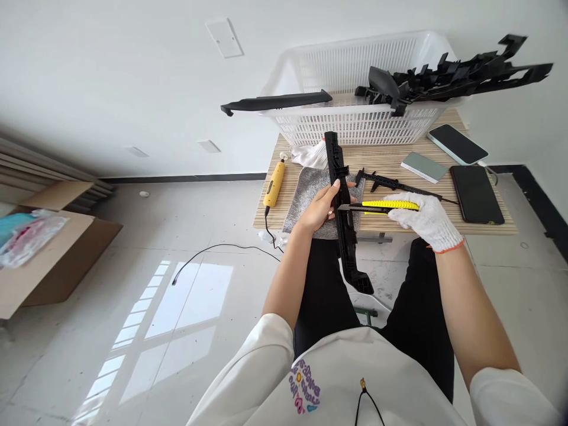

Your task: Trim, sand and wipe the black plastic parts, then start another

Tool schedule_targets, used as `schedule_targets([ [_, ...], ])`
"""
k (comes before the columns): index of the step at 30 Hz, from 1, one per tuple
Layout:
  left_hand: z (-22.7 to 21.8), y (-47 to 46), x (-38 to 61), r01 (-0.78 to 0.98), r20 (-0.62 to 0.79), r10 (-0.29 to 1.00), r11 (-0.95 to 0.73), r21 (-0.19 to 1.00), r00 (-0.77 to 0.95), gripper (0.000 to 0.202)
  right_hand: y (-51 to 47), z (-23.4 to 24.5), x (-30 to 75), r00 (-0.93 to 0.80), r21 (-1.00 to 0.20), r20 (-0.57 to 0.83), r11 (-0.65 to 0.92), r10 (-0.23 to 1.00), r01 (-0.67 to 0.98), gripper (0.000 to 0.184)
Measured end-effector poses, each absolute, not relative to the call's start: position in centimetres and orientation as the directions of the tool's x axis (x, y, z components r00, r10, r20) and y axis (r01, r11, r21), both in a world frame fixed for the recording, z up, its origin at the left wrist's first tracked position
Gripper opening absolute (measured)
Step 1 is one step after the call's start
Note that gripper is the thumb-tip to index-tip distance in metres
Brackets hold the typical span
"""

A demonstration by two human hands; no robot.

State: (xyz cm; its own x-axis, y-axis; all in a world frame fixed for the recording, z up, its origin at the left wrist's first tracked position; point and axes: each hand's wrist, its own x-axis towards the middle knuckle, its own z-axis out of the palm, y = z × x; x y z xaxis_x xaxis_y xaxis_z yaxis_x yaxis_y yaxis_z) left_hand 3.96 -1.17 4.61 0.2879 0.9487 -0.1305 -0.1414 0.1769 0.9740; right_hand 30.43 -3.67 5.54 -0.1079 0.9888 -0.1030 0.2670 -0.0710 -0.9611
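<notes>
My bare left hand (322, 208) is closed around the middle of a long black plastic trim piece (348, 242), which slants over the table's front edge above my lap. My right hand (426, 219), in a white knit glove with an orange cuff, grips a yellow utility knife (390, 205). Its blade is out and points left, with the tip at the trim piece just beside my left fingers. Whether the blade touches the plastic I cannot tell. Beneath the left hand lies a grey cloth (306, 188), and a black caliper (390, 182) rests just beyond the knife.
A white plastic basket (346, 127) at the back holds several black trim pieces, some jutting over its rim. A yellow corded rotary tool (274, 184) and a white glove (309, 155) lie left. Two phones and a grey-green box (424, 167) sit right. A cardboard box (66, 260) stands left.
</notes>
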Motion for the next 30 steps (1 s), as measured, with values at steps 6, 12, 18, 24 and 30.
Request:
schedule_targets([
  [6,4.78,-1.30,4.08,-0.143,-0.124,0.951,0.170,0.975,0.284,0.057,-3.63,5.44,30.27,-0.070,-0.967,-0.080,-0.061,0.994,0.246,0.034],
  [12,4.83,-1.38,4.09,-0.149,-0.153,0.951,0.198,0.969,0.270,0.036,-3.57,5.34,30.29,-0.057,-0.976,-0.098,-0.085,0.994,0.199,0.037],
  [18,4.98,-1.54,4.23,-0.195,-0.157,0.957,0.207,0.959,0.245,0.017,-3.73,5.55,30.27,-0.044,-0.967,-0.084,-0.071,0.995,0.246,0.034],
  [24,5.40,-1.57,4.27,-0.163,-0.176,0.950,0.223,0.961,0.259,0.033,-3.83,5.59,30.24,-0.021,-0.966,-0.077,-0.069,0.997,0.251,0.033],
  [30,4.93,-1.40,3.92,-0.192,-0.157,0.943,0.219,0.957,0.294,0.037,-3.93,5.91,30.05,-0.040,-0.960,-0.089,-0.075,0.995,0.269,0.034],
])
